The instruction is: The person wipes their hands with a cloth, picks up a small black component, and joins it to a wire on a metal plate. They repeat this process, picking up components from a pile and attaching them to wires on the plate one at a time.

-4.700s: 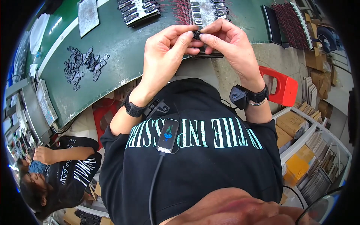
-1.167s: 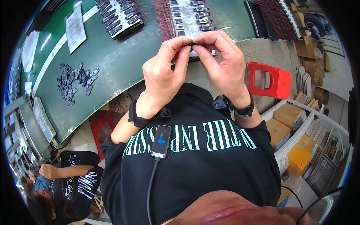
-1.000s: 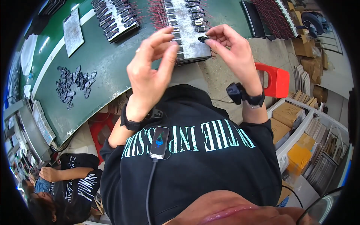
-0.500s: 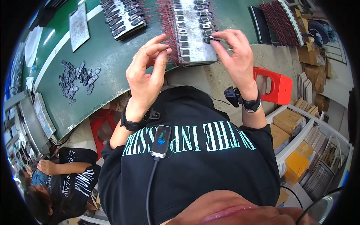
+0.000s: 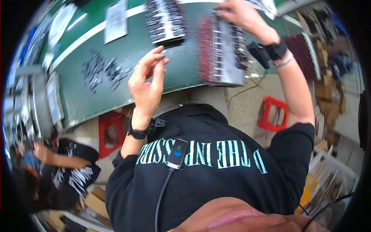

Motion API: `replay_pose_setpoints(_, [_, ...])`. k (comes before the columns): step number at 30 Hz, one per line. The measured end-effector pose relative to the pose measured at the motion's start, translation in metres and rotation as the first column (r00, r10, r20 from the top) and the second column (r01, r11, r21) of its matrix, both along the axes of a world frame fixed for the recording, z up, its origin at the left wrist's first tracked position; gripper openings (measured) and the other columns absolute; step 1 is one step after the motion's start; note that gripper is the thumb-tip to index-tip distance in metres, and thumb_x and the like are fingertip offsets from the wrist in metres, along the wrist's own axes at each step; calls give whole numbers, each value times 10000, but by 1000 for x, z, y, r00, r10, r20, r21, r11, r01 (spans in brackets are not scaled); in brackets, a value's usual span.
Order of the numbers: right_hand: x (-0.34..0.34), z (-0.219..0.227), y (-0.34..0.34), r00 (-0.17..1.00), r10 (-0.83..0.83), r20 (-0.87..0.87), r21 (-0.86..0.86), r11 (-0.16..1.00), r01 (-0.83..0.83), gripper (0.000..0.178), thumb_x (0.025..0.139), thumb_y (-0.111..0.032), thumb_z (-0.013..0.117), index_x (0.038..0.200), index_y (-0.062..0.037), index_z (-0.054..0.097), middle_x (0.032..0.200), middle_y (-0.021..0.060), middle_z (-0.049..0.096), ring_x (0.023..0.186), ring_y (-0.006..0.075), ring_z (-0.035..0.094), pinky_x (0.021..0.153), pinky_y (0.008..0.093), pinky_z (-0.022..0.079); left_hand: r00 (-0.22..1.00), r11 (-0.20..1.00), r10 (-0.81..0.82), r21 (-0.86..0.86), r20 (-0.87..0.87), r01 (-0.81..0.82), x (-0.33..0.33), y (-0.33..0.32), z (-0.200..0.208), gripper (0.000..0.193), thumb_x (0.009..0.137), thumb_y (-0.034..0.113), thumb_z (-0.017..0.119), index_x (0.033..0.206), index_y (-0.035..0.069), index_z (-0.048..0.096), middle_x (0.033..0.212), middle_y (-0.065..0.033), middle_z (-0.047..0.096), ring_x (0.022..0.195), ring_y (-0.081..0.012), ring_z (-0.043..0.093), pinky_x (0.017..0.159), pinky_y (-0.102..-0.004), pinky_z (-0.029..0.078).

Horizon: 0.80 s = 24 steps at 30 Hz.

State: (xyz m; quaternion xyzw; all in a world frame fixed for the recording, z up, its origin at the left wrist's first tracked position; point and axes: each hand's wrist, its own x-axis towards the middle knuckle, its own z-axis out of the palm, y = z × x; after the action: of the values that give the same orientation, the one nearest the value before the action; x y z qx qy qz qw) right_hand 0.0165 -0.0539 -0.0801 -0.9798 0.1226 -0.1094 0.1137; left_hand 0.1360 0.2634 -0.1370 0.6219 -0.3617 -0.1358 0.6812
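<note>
A tall stack of grey plates stands at the table's near edge. Rows of small black parts line its top, and thin red wires bristle from its left side. My right hand reaches over the far end of this stack, thumb and forefinger close together. Motion blur hides whether anything is between them. My left hand hovers over the table's near edge, left of the stack, its thumb and fingers curled into a pinch. A tiny pale speck shows at those fingertips, too small to name. Left of that hand lies a loose pile of small black parts.
A second loaded stack and a bare grey plate sit farther back on the green table. Another red-wired stack is at the right. Red stools stand below. A co-worker sits at lower left.
My right hand has moved from the stack's near right side to its far end. The view has shifted, so the table contents appear farther right. My left hand keeps its pinch.
</note>
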Motion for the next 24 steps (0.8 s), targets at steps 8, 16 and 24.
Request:
replay_pose_setpoints(8, [1,1,-21,988,110,-109,70,992,-102,200,939,-131,633,1081,0,685,1001,158,688,925,302,670,820,353,514,924,864,287,348,251,-363,70,54,-3,110,922,76,654,1014,68,714,1056,-94,724,843,-211,719,708,-307,578])
replay_pose_setpoints(16, [6,-5,-26,975,205,-86,-55,976,-210,160,946,-78,609,1083,5,600,1005,157,643,921,311,646,807,361,512,379,760,14,237,925,-605,129,40,-4,130,860,159,680,960,95,733,833,-89,698,849,-308,636,774,-413,547])
replay_pose_setpoints(24, [-3,-9,-21,990,133,50,-30,991,-132,220,934,-91,623,1142,-27,586,1020,162,631,933,333,632,814,366,512,275,723,-314,417,909,-551,165,14,-15,152,850,115,653,975,80,733,853,-101,693,862,-313,632,757,-417,537])
